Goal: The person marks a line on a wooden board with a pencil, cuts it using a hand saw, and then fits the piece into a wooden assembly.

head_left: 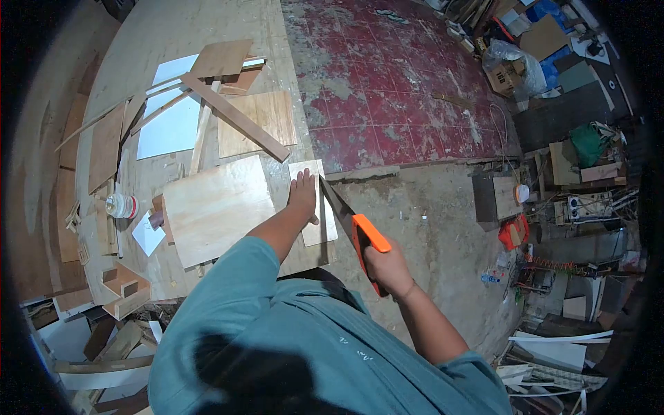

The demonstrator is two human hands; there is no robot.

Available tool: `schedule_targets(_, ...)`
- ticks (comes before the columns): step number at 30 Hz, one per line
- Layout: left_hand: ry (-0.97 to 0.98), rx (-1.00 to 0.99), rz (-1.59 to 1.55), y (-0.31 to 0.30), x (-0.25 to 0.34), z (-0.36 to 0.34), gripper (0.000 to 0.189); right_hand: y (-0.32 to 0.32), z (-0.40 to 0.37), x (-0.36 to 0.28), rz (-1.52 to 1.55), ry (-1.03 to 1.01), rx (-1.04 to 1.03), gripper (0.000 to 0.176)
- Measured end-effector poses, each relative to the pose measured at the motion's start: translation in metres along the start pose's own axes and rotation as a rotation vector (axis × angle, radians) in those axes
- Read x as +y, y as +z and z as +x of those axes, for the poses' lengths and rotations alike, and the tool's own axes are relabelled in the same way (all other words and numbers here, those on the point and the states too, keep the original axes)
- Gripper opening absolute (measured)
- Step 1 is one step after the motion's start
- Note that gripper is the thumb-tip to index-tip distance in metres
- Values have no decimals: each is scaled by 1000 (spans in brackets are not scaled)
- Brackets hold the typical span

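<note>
A narrow light wooden board [323,225] lies at the right edge of the workbench. My left hand [303,194] rests flat on it, fingers pointing away from me and apart. My right hand [389,268] is wrapped round the orange and black handle of a handsaw [371,234]. The saw's dark blade [337,205] slants up and left, its far end meeting the board near the far right edge. Left of my left hand lies a large pale plywood sheet [220,207].
Wood strips and a square plywood panel [266,124] lie farther back on the workbench [259,34], with a white sheet [173,128]. A round tub [122,206] stands left. Right of the bench are concrete and red tiled floor [408,90], with a dark box [486,200] and clutter beyond.
</note>
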State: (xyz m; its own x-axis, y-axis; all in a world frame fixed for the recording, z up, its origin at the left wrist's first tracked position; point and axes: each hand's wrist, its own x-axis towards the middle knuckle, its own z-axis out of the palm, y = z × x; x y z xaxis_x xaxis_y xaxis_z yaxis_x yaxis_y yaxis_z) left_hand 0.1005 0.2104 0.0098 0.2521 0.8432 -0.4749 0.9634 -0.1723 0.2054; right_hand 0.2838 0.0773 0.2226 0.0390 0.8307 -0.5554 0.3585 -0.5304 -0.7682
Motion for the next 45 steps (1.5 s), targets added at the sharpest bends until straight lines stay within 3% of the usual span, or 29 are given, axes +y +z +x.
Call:
schedule_targets(2,-12,10,12,-1,0,7,130,22,33,3,-106,-183,-16,21)
schedule_targets(3,-15,3,30,8,-2,9,124,34,56,13,-108,-143,-33,23)
schedule_targets(4,-46,124,35,48,-7,35,118,46,85,23,-108,-107,-48,24)
schedule_targets(6,-78,179,44,61,-6,43,109,80,139,36,-32,-272,22,29)
schedule_targets(8,-85,99,1,52,-9,48,107,102,194,49,-232,-237,76,33)
schedule_targets(11,-99,-44,-5,31,4,24,104,90,228,28,-122,172,-96,33)
schedule_targets(12,-116,-69,29,14,6,20,104,91,221,31,-114,161,-92,33)
schedule_targets(14,-144,25,67,52,-2,57,109,93,193,42,-159,-271,-25,35)
schedule_targets(16,-183,32,68,80,-8,78,108,96,162,48,-221,-340,45,36)
schedule_targets(17,-147,874,184,168,-23,122,116,93,143,43,-151,-306,14,35)
schedule_targets(18,-136,869,183,136,-21,99,116,89,120,38,-77,-265,-15,34)
schedule_targets(20,-190,-38,90,45,8,51,131,61,63,27,-101,-310,-17,38)
schedule_targets(21,-162,-52,99,40,8,46,144,45,35,29,-97,-257,-18,40)
schedule_targets(22,-159,-44,101,30,9,42,144,30,12,32,-94,-214,-21,42)
schedule_targets(24,-112,-63,66,25,11,26,147,17,-19,36,-36,-260,49,21)
schedule_targets(28,-115,-2,1,33,12,27,143,19,-45,7,-24,-156,11,18)
schedule_targets(30,-119,17,-34,35,12,27,142,16,-41,5,-24,-58,-28,39)
schedule_targets(31,-122,37,-68,36,12,29,141,15,-33,12,-72,-137,37,17)
schedule_targets(33,-117,12,-56,26,12,21,141,14,3,21,-18,-105,27,15)
schedule_targets(36,-98,-37,12,20,13,13,143,45,123,39,-74,25,23,22)
schedule_targets(37,-100,-12,13,21,13,13,142,59,184,72,-70,23,-27,23)
schedule_targets(38,-106,18,13,21,14,14,142,66,217,73,53,175,-181,22)
schedule_targets(39,-140,-35,-40,21,13,22,132,68,254,80,-280,-79,-325,19)
schedule_targets(40,-186,47,-90,48,8,43,117,79,258,79,-310,26,-211,14)
schedule_targets(43,-204,114,-123,73,8,57,108,89,215,84,-123,-3,-127,20)
schedule_targets(45,-226,105,-128,68,7,61,107,96,195,87,-250,-194,7,27)
